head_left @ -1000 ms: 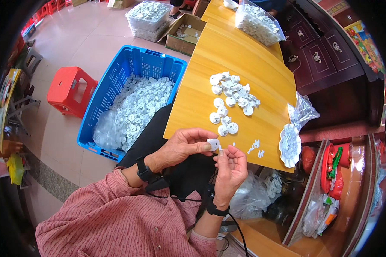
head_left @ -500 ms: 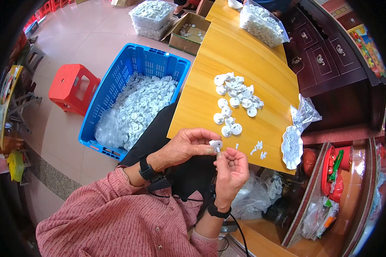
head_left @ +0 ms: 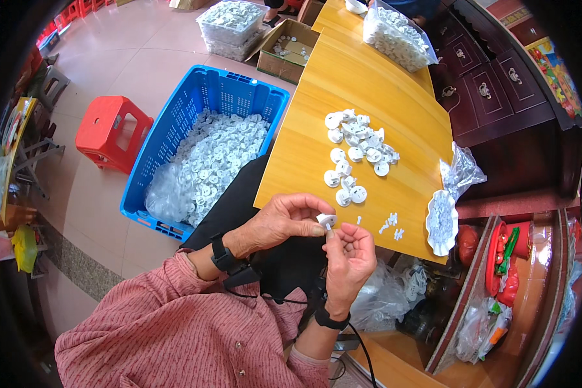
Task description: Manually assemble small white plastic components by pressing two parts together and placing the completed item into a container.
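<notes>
My left hand (head_left: 279, 223) pinches a small white round plastic part (head_left: 326, 221) just off the near edge of the yellow wooden table (head_left: 362, 84). My right hand (head_left: 349, 258) is right beside it, fingertips curled against the same part, with something tiny between thumb and finger that I cannot make out. A loose pile of the same white round parts (head_left: 355, 149) lies on the table beyond my hands. A few tiny white pieces (head_left: 390, 224) lie near the table edge to the right.
A blue crate (head_left: 174, 136) full of white parts stands on the floor at left, a red stool (head_left: 107, 132) beyond it. A white dish (head_left: 440, 222) and clear bag (head_left: 462, 171) sit at the table's right edge. Bagged parts (head_left: 398, 35) lie at the far end; dark cabinet (head_left: 504, 97) right.
Both hands stay together at the table edge on the small white part; fingers shift only slightly.
</notes>
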Demonstrator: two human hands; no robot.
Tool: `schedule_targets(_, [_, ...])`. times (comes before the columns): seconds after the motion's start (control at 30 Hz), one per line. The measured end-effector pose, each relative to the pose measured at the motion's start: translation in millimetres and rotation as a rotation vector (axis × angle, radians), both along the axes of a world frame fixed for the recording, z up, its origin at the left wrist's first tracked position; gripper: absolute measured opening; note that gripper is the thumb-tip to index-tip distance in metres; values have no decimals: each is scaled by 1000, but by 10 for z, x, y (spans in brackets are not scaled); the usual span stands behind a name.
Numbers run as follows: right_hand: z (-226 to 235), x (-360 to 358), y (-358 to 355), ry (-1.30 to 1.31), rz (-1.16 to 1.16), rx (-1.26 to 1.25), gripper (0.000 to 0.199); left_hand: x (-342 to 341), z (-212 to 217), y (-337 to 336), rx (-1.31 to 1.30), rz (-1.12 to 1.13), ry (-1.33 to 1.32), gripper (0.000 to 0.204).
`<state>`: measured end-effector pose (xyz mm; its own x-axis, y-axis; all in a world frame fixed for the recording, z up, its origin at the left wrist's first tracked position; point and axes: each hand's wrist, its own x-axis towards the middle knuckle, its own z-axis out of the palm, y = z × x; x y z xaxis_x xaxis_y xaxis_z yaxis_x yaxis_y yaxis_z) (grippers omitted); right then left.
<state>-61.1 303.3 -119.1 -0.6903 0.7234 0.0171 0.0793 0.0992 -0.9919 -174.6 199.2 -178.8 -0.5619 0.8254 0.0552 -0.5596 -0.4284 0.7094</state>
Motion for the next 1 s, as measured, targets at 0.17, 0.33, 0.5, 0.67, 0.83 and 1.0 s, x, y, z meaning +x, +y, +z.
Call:
schedule_targets(0.17, [5, 8, -5, -11, 10, 14, 21, -5, -15, 2, 13, -1, 51, 33])
schedule_targets(0.33, [8, 15, -1, -26, 13, 25, 21, -16, -17, -6, -6, -2, 110, 33])
schedule_targets(0.5, [15, 17, 16, -44, 28, 33, 21, -29, 4, -28, -22, -44, 92, 32])
schedule_targets(0.67, [54, 9, 15, -45, 37, -5, 21, -43, 24, -39, -25, -45, 192, 31])
schedule_targets(0.83, [32, 4, 20, -42, 31, -36, 20, -41, 31, -51, -70, -29, 283, 31])
schedule_targets(1.0, [49, -15, -14, -20, 30, -125, 16, -38, 26, -45, -45, -35, 262, 31])
